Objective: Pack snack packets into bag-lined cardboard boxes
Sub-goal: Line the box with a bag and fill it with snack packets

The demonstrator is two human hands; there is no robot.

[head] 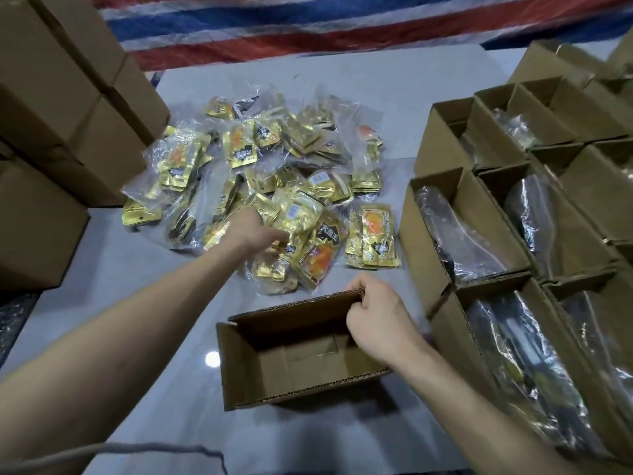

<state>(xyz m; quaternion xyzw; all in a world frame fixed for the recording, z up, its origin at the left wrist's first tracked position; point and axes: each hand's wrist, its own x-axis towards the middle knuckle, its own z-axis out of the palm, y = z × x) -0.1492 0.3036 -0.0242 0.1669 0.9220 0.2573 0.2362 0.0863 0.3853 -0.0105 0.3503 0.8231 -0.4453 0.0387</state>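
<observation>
L hand [251, 231] is reaching fwd into the near edge of the snack pkts [274, 166], fingers bending down among the gold wrappers; can't tell whether it's actually pinching one. R hand [380, 320] is gripping the open box [253, 358] at its far-right corner, fingers curling over the rim. That box is sitting upright on the grey tabletop [102, 303] just nearer than the pile, btwn the two forearms, showing bare cardboard inside. Pkts are lying heaped mid-table, many bundled in clear plastic, w/ a small bundle [373, 234] lying just right of the heap. Along the right side, lined boxes [424, 241] are standing in rows, flaps up, shiny plastic showing inside, nearest one just beside R hand. At far left, closed boxes [51, 114] are sitting stacked. Beyond the table, a striped tarp [308, 25] is showing red, white & blue.
</observation>
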